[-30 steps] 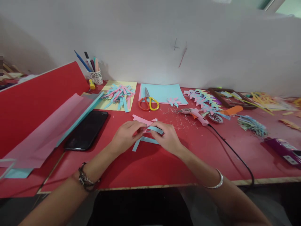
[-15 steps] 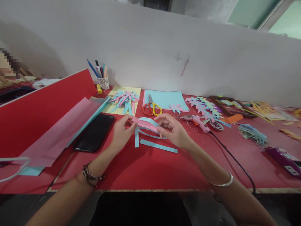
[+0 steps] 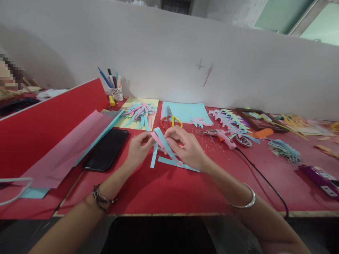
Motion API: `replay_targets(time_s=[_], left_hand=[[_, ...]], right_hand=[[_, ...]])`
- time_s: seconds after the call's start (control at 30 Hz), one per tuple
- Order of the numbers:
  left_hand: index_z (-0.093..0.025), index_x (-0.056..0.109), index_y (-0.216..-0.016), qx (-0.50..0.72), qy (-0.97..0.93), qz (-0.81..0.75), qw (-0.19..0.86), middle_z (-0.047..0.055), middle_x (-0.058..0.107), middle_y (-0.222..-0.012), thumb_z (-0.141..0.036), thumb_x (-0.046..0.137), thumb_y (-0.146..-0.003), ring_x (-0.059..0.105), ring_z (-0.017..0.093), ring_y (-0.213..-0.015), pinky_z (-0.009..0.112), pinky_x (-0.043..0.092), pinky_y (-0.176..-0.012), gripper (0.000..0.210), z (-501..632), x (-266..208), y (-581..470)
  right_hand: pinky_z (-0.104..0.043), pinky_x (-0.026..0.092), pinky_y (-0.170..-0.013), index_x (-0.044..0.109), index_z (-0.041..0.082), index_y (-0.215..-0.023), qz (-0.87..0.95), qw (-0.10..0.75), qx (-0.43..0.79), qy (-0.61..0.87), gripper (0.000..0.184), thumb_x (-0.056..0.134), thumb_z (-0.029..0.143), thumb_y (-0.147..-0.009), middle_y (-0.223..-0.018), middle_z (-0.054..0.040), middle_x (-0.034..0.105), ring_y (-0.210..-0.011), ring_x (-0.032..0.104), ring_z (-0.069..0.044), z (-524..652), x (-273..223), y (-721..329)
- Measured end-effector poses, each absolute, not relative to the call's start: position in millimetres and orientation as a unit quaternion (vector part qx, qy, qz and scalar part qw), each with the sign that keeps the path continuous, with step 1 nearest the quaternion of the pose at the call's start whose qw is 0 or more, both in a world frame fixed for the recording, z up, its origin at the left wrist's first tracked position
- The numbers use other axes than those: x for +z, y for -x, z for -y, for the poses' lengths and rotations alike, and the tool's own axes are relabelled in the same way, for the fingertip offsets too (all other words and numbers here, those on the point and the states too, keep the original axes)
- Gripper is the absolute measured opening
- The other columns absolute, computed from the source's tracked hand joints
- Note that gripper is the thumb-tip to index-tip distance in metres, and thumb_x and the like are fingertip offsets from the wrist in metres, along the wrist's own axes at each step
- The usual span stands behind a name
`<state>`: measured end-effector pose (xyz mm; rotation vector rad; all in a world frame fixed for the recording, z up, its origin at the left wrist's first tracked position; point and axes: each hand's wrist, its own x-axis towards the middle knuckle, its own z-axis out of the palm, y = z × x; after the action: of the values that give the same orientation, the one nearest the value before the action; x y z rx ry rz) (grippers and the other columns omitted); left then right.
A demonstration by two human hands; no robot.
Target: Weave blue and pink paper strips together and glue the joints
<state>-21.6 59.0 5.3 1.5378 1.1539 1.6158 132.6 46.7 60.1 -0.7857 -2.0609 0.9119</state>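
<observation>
Pink and pale-blue paper strips, crossed over one another, are in hand just above the near-middle of the red tabletop (image 3: 159, 197). Left hand (image 3: 139, 148): thumb and forefinger pinch the upper end, where the pink strip (image 3: 156, 139) and the blue strip (image 3: 165, 143) come together. Right hand (image 3: 186, 146): closed about the strips from the other side, thumb at the blue edge; what its curled fingers grip behind cannot be made out.

Blue strip slants down toward the wearer, with pink showing at its lower tip. A narrow blue tail (image 3: 154, 158) hangs below the left fingertips. Just under the hands, one loose strip (image 3: 189, 168), also blue, lies flat.

Step in hand, by my reading: folding one colour across the other, early on, since long lengths remain unfolded. Next move seems to call for a steady left pinch at the join while the right lays the blue length squarely over the pink and presses a crease; a slack pinch could let the crossing skew.

Nearby: scissors (image 3: 170, 115) resting partly on a blue sheet (image 3: 190, 109), small folded pieces (image 3: 198, 122) on the same sheet, a heap of cut strips (image 3: 140, 111) farther left, a pink glue gun (image 3: 222, 137) to the right, its cord trailing toward the near edge.
</observation>
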Motion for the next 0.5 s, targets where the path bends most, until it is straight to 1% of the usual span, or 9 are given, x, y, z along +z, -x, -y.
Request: replay_targets(time_s=[0.03,0.1,0.2,0.27,0.33,0.43,0.5], left_hand=[[-0.017,0.060,-0.061,0.614,-0.580,-0.430,0.318,-0.002,0.059,-0.053,-0.030,0.055,-0.066,0.050,0.009,-0.049,0.020,0.041,-0.048,0.016,-58.7,5.3,21.1],[-0.017,0.060,-0.061,0.611,-0.580,-0.418,0.339,-0.001,0.060,-0.055,-0.031,0.056,-0.067,0.051,0.010,-0.052,0.020,0.042,-0.050,0.016,-57.9,5.7,20.2],[-0.017,0.061,-0.063,0.606,-0.574,-0.421,0.356,-0.001,0.061,-0.056,-0.031,0.057,-0.066,0.053,0.011,-0.054,0.021,0.043,-0.052,0.015,-57.1,6.3,19.4],[-0.017,0.060,-0.063,0.612,-0.561,-0.433,0.351,-0.001,0.060,-0.056,-0.031,0.058,-0.065,0.052,0.010,-0.053,0.021,0.042,-0.050,0.015,-57.5,6.0,19.2],[-0.016,0.059,-0.061,0.624,-0.547,-0.442,0.340,-0.002,0.059,-0.055,-0.031,0.058,-0.064,0.050,0.010,-0.051,0.021,0.041,-0.049,0.015,-58.3,5.5,19.2],[-0.017,0.057,-0.058,0.636,-0.534,-0.452,0.326,-0.003,0.056,-0.052,-0.030,0.058,-0.063,0.049,0.009,-0.050,0.020,0.041,-0.048,0.014,-58.2,6.3,19.7],[-0.017,0.057,-0.058,0.632,-0.531,-0.455,0.334,-0.003,0.056,-0.052,-0.029,0.058,-0.063,0.049,0.010,-0.050,0.021,0.040,-0.048,0.013,-56.6,8.4,20.2]], right_hand=[[-0.025,0.048,-0.065,0.042,0.021,-0.084,0.796,0.378,0.351,0.317,0.004,0.044,0.020,-0.081,-0.072,0.0025,0.057,-0.068,0.059,-0.009,-48.2,59.6,-134.5],[-0.025,0.048,-0.064,0.042,0.020,-0.085,0.785,0.369,0.373,0.330,0.011,0.050,0.019,-0.077,-0.073,0.0021,0.057,-0.068,0.059,-0.010,-50.5,58.9,-137.2],[-0.024,0.049,-0.058,0.042,0.020,-0.086,0.760,0.326,0.459,0.326,0.014,0.051,0.019,-0.076,-0.068,0.0037,0.055,-0.059,0.059,-0.009,-50.7,59.4,-137.5],[-0.024,0.049,-0.057,0.040,0.020,-0.090,0.742,0.324,0.496,0.314,0.017,0.051,0.018,-0.076,-0.066,0.0047,0.055,-0.057,0.061,-0.009,-49.6,61.2,-135.6],[-0.025,0.050,-0.059,0.037,0.020,-0.090,0.724,0.338,0.520,0.300,0.019,0.051,0.017,-0.077,-0.067,0.0052,0.054,-0.058,0.063,-0.010,-48.3,63.8,-132.4],[-0.026,0.049,-0.061,0.030,0.022,-0.081,0.708,0.362,0.541,0.275,0.017,0.046,0.017,-0.080,-0.071,0.0046,0.054,-0.058,0.062,-0.009,-45.6,69.2,-126.9],[-0.026,0.048,-0.063,0.029,0.022,-0.079,0.737,0.336,0.529,0.254,0.013,0.039,0.016,-0.083,-0.074,0.0026,0.055,-0.063,0.062,-0.009,-42.3,74.1,-124.2]])
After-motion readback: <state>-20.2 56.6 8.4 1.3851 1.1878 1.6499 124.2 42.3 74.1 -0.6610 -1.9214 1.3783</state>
